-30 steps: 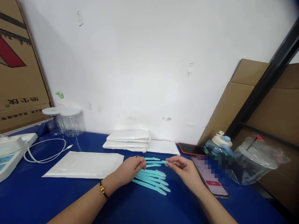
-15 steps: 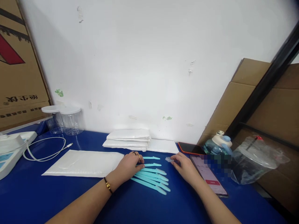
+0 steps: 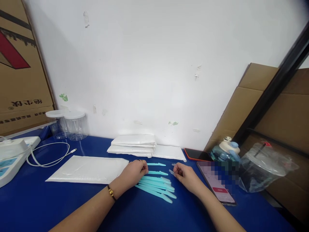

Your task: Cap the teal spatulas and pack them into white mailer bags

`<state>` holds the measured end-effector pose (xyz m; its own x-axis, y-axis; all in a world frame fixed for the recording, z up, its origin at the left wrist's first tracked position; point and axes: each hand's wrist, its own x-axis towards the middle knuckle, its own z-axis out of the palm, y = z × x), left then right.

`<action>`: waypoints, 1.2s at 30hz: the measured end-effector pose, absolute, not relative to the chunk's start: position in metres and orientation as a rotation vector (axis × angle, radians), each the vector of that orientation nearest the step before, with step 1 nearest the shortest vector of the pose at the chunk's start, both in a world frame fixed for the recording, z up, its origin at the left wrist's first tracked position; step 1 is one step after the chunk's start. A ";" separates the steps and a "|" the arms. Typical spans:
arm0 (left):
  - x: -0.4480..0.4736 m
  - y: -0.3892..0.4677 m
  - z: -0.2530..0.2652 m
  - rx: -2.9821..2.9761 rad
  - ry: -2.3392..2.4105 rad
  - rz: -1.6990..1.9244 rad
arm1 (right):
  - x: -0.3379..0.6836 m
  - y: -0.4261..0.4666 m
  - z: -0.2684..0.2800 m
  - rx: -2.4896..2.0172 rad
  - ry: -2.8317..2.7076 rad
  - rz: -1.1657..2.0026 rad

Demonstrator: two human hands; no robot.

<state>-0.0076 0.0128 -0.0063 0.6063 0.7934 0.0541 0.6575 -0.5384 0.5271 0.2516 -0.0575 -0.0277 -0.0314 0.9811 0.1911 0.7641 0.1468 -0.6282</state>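
Note:
Several turquoise eyebrow razors (image 3: 156, 187) lie fanned out on the blue tabletop, their blade ends pointing right. My left hand (image 3: 135, 171) is closed at their left ends, thumb and fingers pinching the handle of one eyebrow razor (image 3: 158, 173). Its fingers hide the handle ends of several others. A little to the right of the blades is my right hand (image 3: 187, 175), with thumb and forefinger pinched on a small clear blade cap (image 3: 171, 172). Another small clear piece (image 3: 173, 164) shows just beyond those fingertips.
A white padded mailer (image 3: 87, 169) lies left of my left hand. Stacked white mailers (image 3: 132, 145) stand against the wall. To the right are a phone (image 3: 217, 185), an orange-edged phone (image 3: 196, 154), a blue bottle (image 3: 224, 153) and a bagged cup (image 3: 262, 167). Clear jars (image 3: 76, 127) stand back left.
My right hand has shifted slightly left and down, its fingers curling more. Two clear pieces now show apart at its fingertips. One razor under my left hand has tilted slightly. The view has shifted a little.

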 end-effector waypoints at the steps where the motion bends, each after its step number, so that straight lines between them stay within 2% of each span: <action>1: -0.008 0.013 -0.006 2.370 1.153 0.418 | 0.251 -0.058 -0.026 -1.636 -1.827 0.525; 7: -0.010 0.016 -0.009 2.401 1.160 0.475 | 0.247 -0.063 -0.018 -1.497 -1.757 0.751; 21: -0.001 0.007 -0.004 2.477 1.065 0.463 | 0.235 -0.066 -0.018 -1.455 -1.808 0.827; 23: -0.003 0.010 -0.007 2.476 1.072 0.476 | 0.242 -0.064 -0.019 -1.479 -1.800 0.755; 29: -0.008 0.025 -0.020 2.539 1.184 0.586 | 0.276 -0.051 -0.026 -1.676 -1.746 0.202; 36: -0.006 0.029 -0.025 2.487 1.313 0.526 | 0.271 -0.043 -0.034 -1.786 -1.931 0.111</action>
<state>-0.0062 0.0289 -0.0253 0.5207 0.8332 0.1863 0.7311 -0.5478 0.4066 0.2708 -0.0428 -0.0340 -0.0109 0.9526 0.3039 0.9114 0.1344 -0.3889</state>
